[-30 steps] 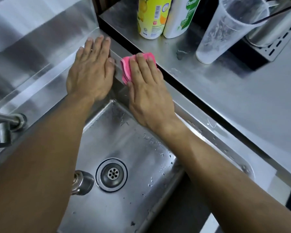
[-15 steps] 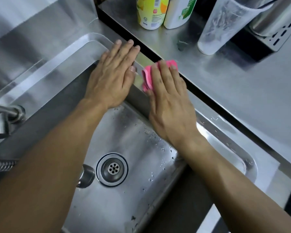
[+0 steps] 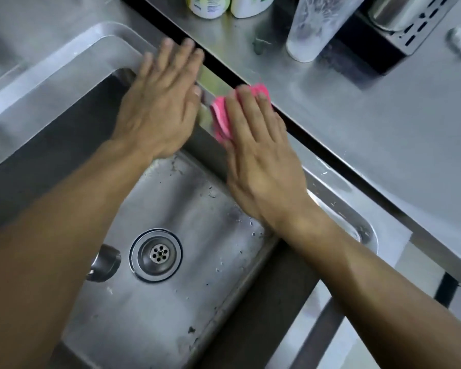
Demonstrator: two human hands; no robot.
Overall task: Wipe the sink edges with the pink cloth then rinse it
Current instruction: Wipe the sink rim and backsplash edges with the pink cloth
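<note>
A folded pink cloth (image 3: 221, 118) lies on the right-hand rim of the steel sink (image 3: 341, 209), pressed flat under the fingers of my right hand (image 3: 261, 161). Only the cloth's left side and far tip show. My left hand (image 3: 163, 107) rests flat with fingers spread on the sink's far corner rim, just left of the cloth. The basin below holds water drops and a round drain (image 3: 156, 254).
A steel counter (image 3: 383, 134) runs along the right, across a dark gap from the sink. On it stand two bottles (image 3: 210, 5), a cloudy plastic cup (image 3: 314, 27) and a dark rack (image 3: 399, 30). A tap spout end (image 3: 104, 262) hangs over the basin.
My right hand has slid the pink cloth along the right rim towards me. The left hand followed along the rim. The view has shifted, so the tap at the left is out of sight.
</note>
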